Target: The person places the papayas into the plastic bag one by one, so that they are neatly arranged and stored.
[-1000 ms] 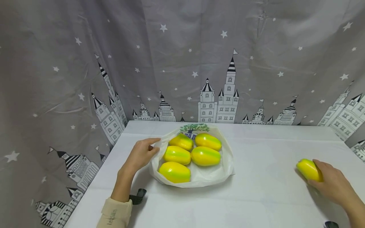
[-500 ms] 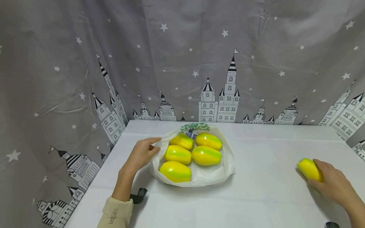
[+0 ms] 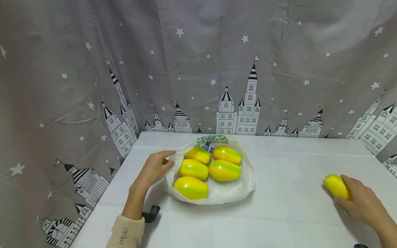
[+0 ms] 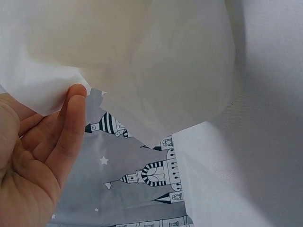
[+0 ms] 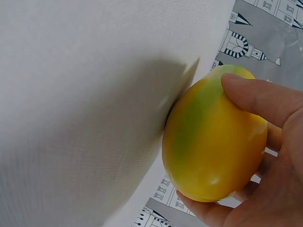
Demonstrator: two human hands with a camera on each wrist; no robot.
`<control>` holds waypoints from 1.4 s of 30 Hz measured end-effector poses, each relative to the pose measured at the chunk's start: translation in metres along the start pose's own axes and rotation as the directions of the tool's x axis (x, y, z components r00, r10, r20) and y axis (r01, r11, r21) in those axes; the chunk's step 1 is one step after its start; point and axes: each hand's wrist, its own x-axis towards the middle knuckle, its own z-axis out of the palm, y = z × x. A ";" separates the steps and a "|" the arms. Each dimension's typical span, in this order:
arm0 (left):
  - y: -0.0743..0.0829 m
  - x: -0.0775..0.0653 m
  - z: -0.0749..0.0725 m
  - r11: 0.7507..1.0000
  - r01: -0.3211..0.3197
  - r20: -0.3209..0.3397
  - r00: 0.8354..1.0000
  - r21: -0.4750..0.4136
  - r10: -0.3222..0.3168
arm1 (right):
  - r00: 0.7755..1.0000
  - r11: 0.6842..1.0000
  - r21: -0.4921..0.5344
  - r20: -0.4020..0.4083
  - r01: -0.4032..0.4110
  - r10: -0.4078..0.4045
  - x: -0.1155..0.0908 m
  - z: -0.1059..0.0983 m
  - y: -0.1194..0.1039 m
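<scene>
A white plastic bag (image 3: 231, 195) lies on the table with its mouth spread wide, a green tree print at its back. Inside it rest several yellow-green papayas (image 3: 224, 170). At the bag's left side, my left hand (image 3: 155, 167) pinches the rim; the left wrist view shows the thin plastic (image 4: 156, 71) at its fingertips, the thumb's grip partly hidden. Far to the right, my right hand (image 3: 361, 199) grips another papaya (image 3: 336, 186), fingers and thumb round its near end. In the right wrist view that papaya (image 5: 213, 142) touches the white cloth.
A white cloth covers the table (image 3: 279, 213). Behind and to the left hangs a grey curtain (image 3: 192, 44) with white stars and castles. A black wrist strap piece (image 3: 151, 214) juts beside the left forearm.
</scene>
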 end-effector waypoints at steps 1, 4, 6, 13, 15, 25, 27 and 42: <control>0.000 0.000 0.000 1.000 -0.001 -0.001 1.000 0.000 0.001 | 1.000 1.000 -0.003 -0.001 0.002 -0.002 0.000 0.000 -0.001; -0.001 0.001 0.000 1.000 0.004 0.001 1.000 -0.002 -0.004 | 1.000 1.000 -0.005 0.000 0.002 -0.002 0.001 -0.001 -0.002; -0.001 0.001 0.000 1.000 0.003 0.001 1.000 -0.001 -0.003 | 1.000 1.000 -0.002 0.001 0.000 0.000 0.001 0.000 -0.001; -0.001 0.000 0.000 1.000 0.004 0.005 1.000 -0.002 -0.004 | 1.000 1.000 0.000 -0.005 0.012 -0.012 0.001 -0.001 -0.004; 0.000 0.000 0.000 1.000 0.005 0.004 1.000 -0.003 -0.005 | 1.000 1.000 0.004 -0.010 0.017 -0.017 0.001 -0.001 -0.006; -0.001 -0.002 -0.001 1.000 0.018 -0.002 1.000 -0.009 -0.018 | 0.989 0.995 0.051 -0.119 0.091 -0.084 0.004 -0.009 -0.024; -0.001 -0.002 -0.001 1.000 0.015 -0.004 1.000 -0.009 -0.015 | 0.986 0.992 0.057 -0.134 0.108 -0.100 0.006 -0.011 -0.031; 0.001 0.000 0.000 0.999 0.035 0.005 0.999 -0.008 -0.035 | 0.963 0.972 0.106 -0.197 0.208 -0.184 0.002 -0.029 -0.084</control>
